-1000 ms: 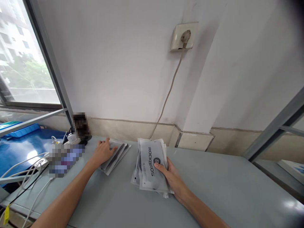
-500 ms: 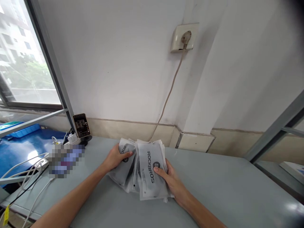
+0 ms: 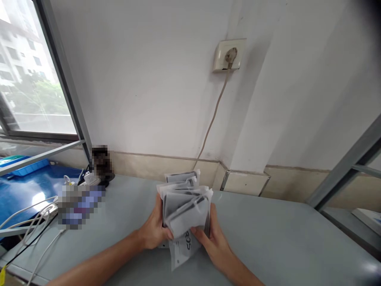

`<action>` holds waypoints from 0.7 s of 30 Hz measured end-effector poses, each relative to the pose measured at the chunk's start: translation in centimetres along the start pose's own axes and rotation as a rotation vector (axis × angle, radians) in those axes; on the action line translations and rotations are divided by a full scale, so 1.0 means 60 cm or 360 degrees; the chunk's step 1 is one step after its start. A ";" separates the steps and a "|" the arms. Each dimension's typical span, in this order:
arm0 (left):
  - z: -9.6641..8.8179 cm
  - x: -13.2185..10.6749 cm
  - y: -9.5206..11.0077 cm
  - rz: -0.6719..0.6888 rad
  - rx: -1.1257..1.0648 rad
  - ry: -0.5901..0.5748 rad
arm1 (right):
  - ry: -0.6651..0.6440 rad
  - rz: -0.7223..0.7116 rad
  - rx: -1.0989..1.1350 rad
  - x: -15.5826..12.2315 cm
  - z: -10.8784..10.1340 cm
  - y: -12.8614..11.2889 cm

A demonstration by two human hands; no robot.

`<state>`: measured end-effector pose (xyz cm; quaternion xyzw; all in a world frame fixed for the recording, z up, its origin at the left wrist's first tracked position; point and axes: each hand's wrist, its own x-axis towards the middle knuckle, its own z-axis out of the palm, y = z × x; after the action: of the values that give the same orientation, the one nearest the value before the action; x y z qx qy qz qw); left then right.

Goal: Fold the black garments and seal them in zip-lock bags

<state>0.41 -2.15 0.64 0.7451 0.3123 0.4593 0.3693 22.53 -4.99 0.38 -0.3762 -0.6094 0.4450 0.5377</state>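
A stack of frosted plastic packets [image 3: 187, 206] with grey contents stands between my two hands, just over the grey tabletop [image 3: 131, 206]. My left hand [image 3: 156, 226] grips the stack's left side, thumb across the front. On the other side my right hand [image 3: 208, 238] holds it, thumb pressed on the front packet. Part of the dark printed lettering shows near my right thumb. The front packet's lower corner juts downward at a tilt. Most of my fingers are hidden behind the packets.
A wall socket [image 3: 230, 55] has a cord [image 3: 214, 111] running down behind the table. At left lie white cables [image 3: 38, 218], a blurred-out item [image 3: 81, 206] and a blue surface [image 3: 26, 186] beyond the frame bar. A grey metal post [image 3: 342, 171] rises at right.
The two bunches of packets, held apart before, are now together in one stack. My left hand has moved right and down, and the packets' tops now lean toward me.
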 end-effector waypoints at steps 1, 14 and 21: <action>0.000 0.000 0.001 0.0081 0.0082 -0.0061 | -0.0006 -0.0064 -0.0080 -0.001 -0.002 0.002; -0.005 -0.003 0.016 0.0203 0.0102 0.0010 | -0.0015 0.0110 -0.0040 0.015 -0.022 0.003; 0.003 -0.007 0.005 0.0039 0.0249 0.0067 | 0.0015 0.0154 -0.0098 0.015 -0.024 0.013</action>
<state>0.43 -2.70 0.64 0.7657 0.3456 0.4535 0.2976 23.83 -3.71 -0.06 -0.4237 -0.6013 0.4496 0.5067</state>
